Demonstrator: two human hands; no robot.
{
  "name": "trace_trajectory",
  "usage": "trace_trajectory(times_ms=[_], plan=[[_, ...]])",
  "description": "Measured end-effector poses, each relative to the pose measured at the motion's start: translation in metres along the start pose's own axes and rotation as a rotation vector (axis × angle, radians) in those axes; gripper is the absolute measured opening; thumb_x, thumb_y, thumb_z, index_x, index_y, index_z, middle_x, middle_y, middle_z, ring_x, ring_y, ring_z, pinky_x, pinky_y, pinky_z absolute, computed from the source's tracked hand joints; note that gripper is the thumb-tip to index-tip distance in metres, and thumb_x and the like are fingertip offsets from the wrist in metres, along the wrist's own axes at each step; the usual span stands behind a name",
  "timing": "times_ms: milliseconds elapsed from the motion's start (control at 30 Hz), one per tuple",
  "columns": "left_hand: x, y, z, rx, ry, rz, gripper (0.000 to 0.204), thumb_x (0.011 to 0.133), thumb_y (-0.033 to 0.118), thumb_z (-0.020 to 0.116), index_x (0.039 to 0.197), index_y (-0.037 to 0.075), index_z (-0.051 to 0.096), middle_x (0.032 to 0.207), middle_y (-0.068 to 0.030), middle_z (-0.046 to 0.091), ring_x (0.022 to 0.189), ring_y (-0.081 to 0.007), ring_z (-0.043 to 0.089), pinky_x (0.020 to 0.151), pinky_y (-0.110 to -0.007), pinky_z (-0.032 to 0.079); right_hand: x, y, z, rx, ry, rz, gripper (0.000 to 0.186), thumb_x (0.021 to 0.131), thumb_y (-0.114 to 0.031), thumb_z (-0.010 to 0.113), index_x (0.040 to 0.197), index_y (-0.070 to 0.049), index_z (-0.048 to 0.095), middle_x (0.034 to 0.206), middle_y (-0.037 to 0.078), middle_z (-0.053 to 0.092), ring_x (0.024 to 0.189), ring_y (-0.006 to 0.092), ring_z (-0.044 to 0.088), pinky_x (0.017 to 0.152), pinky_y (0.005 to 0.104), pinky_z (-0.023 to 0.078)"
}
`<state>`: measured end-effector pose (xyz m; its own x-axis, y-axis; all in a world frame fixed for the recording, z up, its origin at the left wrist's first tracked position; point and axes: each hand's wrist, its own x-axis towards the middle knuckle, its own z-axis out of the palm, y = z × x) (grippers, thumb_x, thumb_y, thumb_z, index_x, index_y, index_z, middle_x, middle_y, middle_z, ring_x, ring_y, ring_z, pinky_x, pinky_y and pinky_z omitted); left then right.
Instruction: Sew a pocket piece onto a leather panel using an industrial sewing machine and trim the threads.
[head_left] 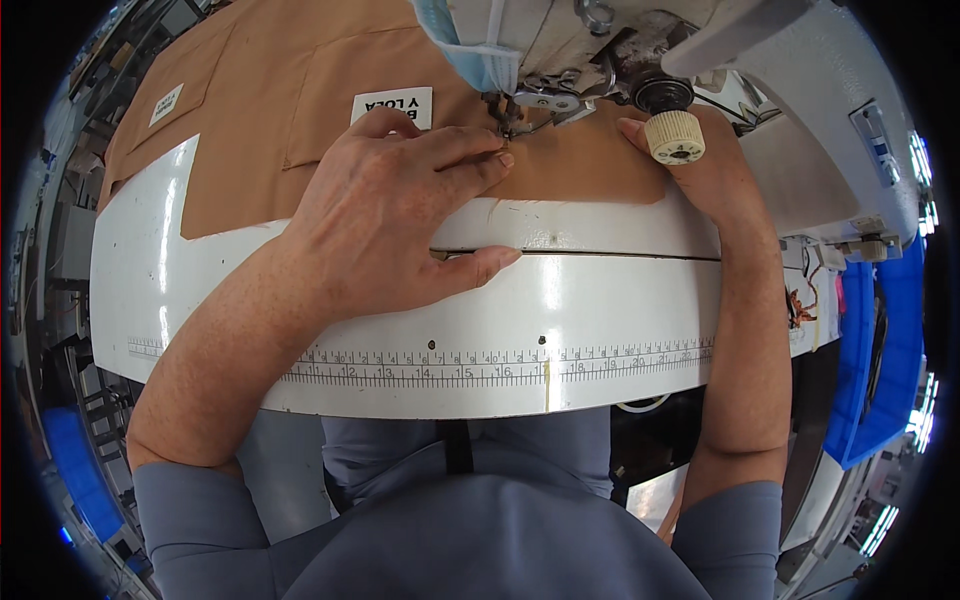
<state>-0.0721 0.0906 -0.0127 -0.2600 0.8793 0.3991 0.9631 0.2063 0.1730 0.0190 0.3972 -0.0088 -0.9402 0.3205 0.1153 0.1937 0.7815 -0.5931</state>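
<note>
Left hand [375, 205] on brown fabric [580, 172], blue bin [852, 370] at right, contents unclear

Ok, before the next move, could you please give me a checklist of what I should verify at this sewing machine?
1. Cloth reaches the presser foot: ok.
2. Left grip well away from the presser foot: not ok, fingertips are right beside it.
3. Right grip fully visible: not ok, the dial hides part of it.
4. Presser foot lowered: cannot tell, too small.
5. Ruler clear of cloth: ok.
</note>
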Motion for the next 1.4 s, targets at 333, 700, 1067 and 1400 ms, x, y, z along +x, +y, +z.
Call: trace_trajectory(times_ms=[333,700,1067,1400], plan=[[0.001,-0.002,0.001,0.012,0.007,-0.008,0.062,0.075,0.039,0.086,0.125,0.004,0.076,0.132,-0.009,0.073,0.107,-0.024,0.072,0.1,-0.043,0.05,0.002,0.003,0.003,0.034,0.021,-0.001,0.044,0.09,-0.041,0.08,0.079,0.001,0.072,0.066,0.005,0.062,0.061,0.0136,0.053,0.057,0.0328,0.042],[0.0,-0.001,0.001,0.015,0.017,0.032,0.06,0.075,0.037,0.087,0.123,0.003,0.075,0.128,-0.0101,0.072,0.108,-0.0251,0.072,0.101,-0.045,0.052,-0.003,-0.002,0.005,-0.01,0.184,-0.102,0.047,0.088,-0.044,0.082,0.074,-0.005,0.06,0.065,0.002,0.056,0.061,0.0134,0.048,0.058,0.033,0.041],[-0.002,-0.002,0.002,-0.011,0.032,0.025,0.06,0.076,0.037,0.087,0.123,0.003,0.075,0.126,-0.0109,0.072,0.108,-0.0277,0.071,0.104,-0.047,0.052,-0.025,-0.04,0.016,-0.213,0.205,-0.318,0.027,0.085,-0.025,0.078,0.077,-0.004,0.064,0.067,0.008,0.06,0.06,0.026,0.058,0.062,0.0404,0.046],[-0.002,-0.002,0.002,-0.014,0.019,0.012,0.062,0.076,0.038,0.087,0.125,0.004,0.074,0.127,-0.0106,0.071,0.107,-0.0299,0.071,0.103,-0.047,0.052,-0.028,-0.035,0.028,-0.104,0.123,-0.515,0.013,0.085,-0.016,0.079,0.092,-0.009,0.072,0.074,0.006,0.064,0.066,0.0253,0.061,0.071,0.0395,0.045]])
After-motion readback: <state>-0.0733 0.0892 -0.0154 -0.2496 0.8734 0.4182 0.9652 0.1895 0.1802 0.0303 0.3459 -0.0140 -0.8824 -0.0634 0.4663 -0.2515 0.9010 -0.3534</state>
